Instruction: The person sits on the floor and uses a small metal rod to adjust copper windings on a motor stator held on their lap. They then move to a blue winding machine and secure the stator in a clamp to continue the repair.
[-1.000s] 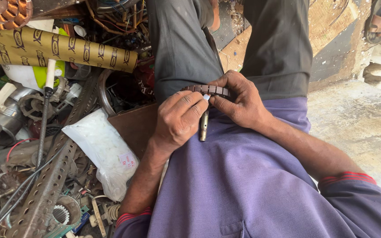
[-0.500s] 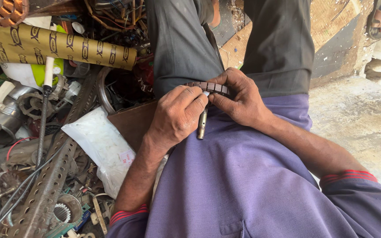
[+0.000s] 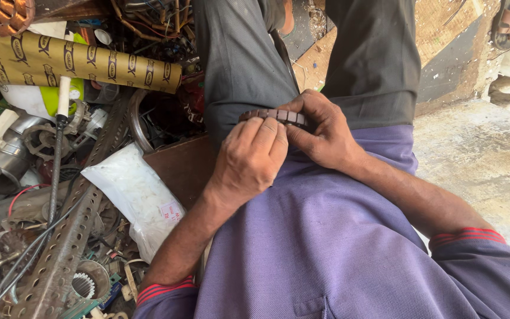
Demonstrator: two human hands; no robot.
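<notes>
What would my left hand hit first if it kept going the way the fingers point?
Probably the brown segmented strip at the left hand fingertips, with the right hand thumb just beyond; depth is unclear.

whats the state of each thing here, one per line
left hand: fingers curled down on the segmented ring
right hand: gripping the ring from the other side
segmented ring: held on the lap
plastic bag: lying flat, closed
cardboard tube: lying on its side
perforated metal strip: lying slanted among scrap

Cluttered repair workshop: scrap metal parts (image 3: 42,177), wires (image 3: 154,15).
</notes>
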